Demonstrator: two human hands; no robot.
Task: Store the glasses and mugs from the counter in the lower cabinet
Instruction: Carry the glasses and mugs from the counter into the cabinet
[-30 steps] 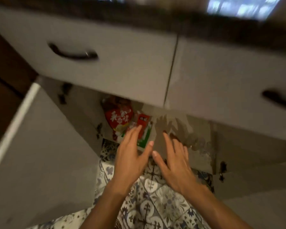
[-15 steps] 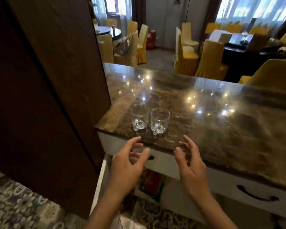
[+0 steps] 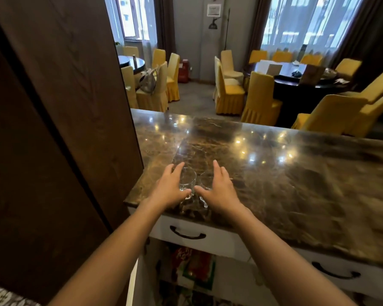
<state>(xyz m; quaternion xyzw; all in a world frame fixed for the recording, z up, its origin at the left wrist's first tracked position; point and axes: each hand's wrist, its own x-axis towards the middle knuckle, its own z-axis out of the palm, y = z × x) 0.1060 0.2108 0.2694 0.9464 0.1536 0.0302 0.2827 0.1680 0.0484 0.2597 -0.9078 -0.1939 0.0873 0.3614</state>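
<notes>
Both hands are out over the worktop (image 3: 274, 173), the left hand (image 3: 169, 187) cupped round the outer side of the left glass (image 3: 188, 181) and the right hand (image 3: 217, 188) curved round the right glass (image 3: 205, 183), fingers spread and thumbs pointing in toward each other; I cannot tell whether either has actually closed on the glass or is only touching it. The two clear tumblers stand upright, just beside each other, near the front left corner of the polished stone top and close to its front edge. They look small and light, but they are hard, smooth and breakable, and the glossy stone under them will let them slide, so I would take each by the side wall, thumb against fingers, rather than by the rim. No mugs show on the worktop. Standing so close, the glasses could knock together if both are lifted carelessly. To the left a tall dark wooden panel (image 3: 64, 129) rises right by the corner, leaving little room that way; to the right the worktop is bare and wide. Below, under a white drawer front (image 3: 208, 234) with a dark handle, the lower cabinet (image 3: 230, 281) stands open, with some colourful packets (image 3: 192, 266) already inside on its left.
</notes>
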